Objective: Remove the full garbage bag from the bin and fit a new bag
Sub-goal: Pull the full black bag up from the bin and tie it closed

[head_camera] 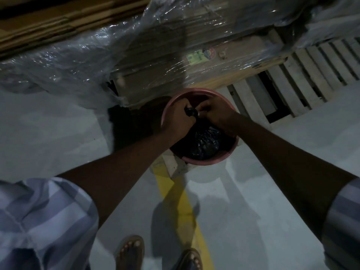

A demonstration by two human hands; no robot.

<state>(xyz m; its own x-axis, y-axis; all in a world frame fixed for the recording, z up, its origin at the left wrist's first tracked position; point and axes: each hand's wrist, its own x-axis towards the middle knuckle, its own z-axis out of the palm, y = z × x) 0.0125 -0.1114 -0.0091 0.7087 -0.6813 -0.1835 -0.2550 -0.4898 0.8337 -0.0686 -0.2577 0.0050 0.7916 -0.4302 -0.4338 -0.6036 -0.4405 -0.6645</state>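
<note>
Head view looks down on your left hand (178, 118), which is closed in a fist round the twisted neck of the black bag (204, 142); a short dark knob of gathered plastic sticks out of the fist toward the other hand. Your right hand (216, 114) meets it just beside that knob, fingers curled in and pinching the same neck, so both hands grip the bag at its top and nearly touch each other. Both hands sit above the mouth of the bin (200, 162).

The bag is inside the bin, its shiny, crinkled body bulging below your hands and filling the near half of the opening. The bin is round with a pink rim and stands upright on the grey floor (58, 133). A white flat piece (173, 164) shows at its near left foot, where a yellow line (181, 201) painted on the floor runs back toward you.

Just behind the bin stand cardboard boxes (224, 61) wrapped in clear film (78, 61), which sags onto the floor on the left. A slatted wooden pallet (292, 75) lies to the right of them, beyond the bin.

Your forearms are bare, with striped sleeves (44, 211) at the lower corners. Your feet in sandals (130, 252) stand at the bottom edge, either side of the yellow line.
</note>
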